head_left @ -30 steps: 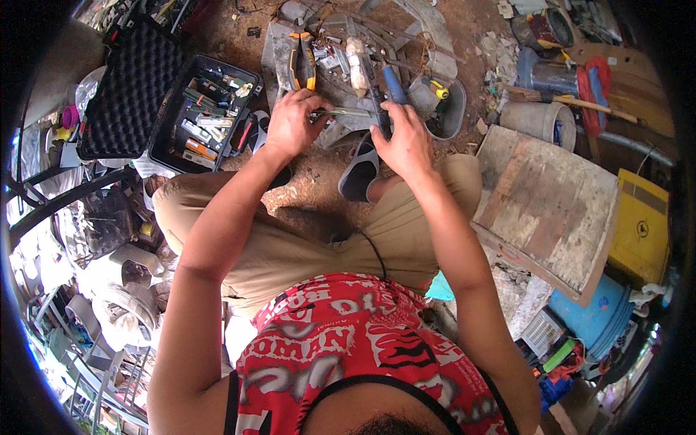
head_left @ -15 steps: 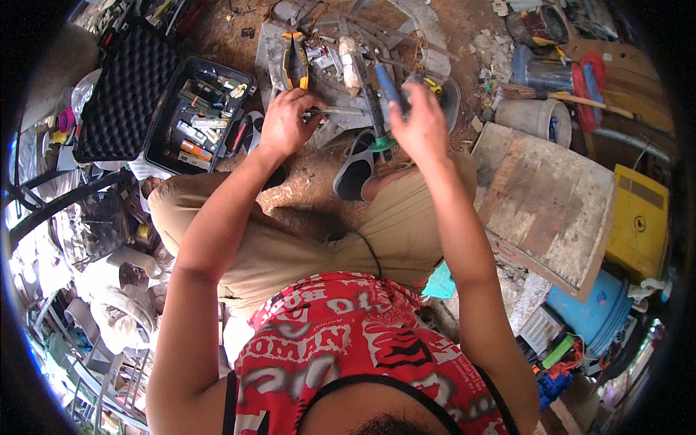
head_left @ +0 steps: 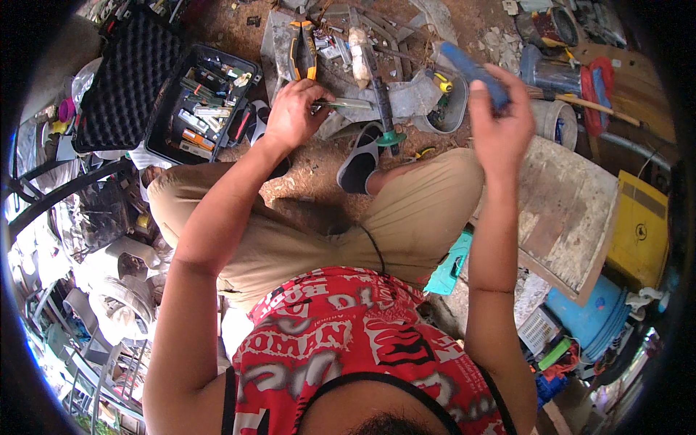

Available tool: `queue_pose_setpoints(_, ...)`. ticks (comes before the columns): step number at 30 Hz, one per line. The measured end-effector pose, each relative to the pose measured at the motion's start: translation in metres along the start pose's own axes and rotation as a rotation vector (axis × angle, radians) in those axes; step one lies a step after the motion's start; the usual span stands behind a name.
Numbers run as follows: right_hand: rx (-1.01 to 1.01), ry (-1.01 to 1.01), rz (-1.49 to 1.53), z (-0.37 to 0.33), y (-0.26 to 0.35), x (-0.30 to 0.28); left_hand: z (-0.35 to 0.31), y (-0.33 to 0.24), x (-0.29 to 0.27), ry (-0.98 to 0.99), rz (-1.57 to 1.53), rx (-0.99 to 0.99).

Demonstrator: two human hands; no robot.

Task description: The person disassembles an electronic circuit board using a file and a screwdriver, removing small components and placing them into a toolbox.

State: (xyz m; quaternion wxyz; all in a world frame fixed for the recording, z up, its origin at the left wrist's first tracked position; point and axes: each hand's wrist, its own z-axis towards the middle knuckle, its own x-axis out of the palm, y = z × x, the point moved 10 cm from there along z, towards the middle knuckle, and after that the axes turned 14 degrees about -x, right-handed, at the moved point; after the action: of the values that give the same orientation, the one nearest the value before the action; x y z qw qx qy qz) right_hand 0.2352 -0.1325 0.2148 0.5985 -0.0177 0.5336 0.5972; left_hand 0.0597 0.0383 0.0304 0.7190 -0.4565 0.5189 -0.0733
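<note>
My left hand [head_left: 296, 112] is closed on a thin, flat, pale strip with a greenish edge [head_left: 351, 104], its free end pointing right. Raised out to the right, my right hand [head_left: 502, 119] grips a blue, elongated, handle-like object [head_left: 471, 72]; motion blurs it, and I cannot make out its kind. Pliers with orange and black handles [head_left: 301, 54] lie just beyond my left hand. Between the hands, a black rod with a green round collar [head_left: 384, 112] leans next to a whitish wrapped tool [head_left: 359, 58].
An open black case [head_left: 239, 119] with several small boards and parts stands at left, its lid foam-lined. A clear tub [head_left: 453, 116] holds small pieces and a yellow item. At right are a worn wooden board [head_left: 558, 210], a bucket [head_left: 554, 119] and a yellow panel [head_left: 641, 228].
My right hand has swung right and outward with the blue object, away from the black rod. My left hand has barely moved and keeps its strip.
</note>
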Motion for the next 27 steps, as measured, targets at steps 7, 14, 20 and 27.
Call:
queue_pose_setpoints(7, -0.066, 0.056, 0.475, 0.000, 0.034, -0.001, 0.000, 0.000, -0.005, -0.020, -0.054, -0.033)
queue_pose_setpoints(14, -0.155, 0.062, 0.562, -0.012, 0.042, 0.020, 0.001, 0.004, -0.007, -0.022, -0.078, -0.086)
queue_pose_setpoints(20, -0.113, 0.112, 0.653, -0.017, 0.041, 0.037, 0.000, -0.003, -0.008, -0.029, -0.067, -0.044)
queue_pose_setpoints(27, 0.011, 0.143, 0.653, -0.022, 0.035, 0.043, 0.000, -0.003, -0.006, -0.045, -0.050, -0.031)
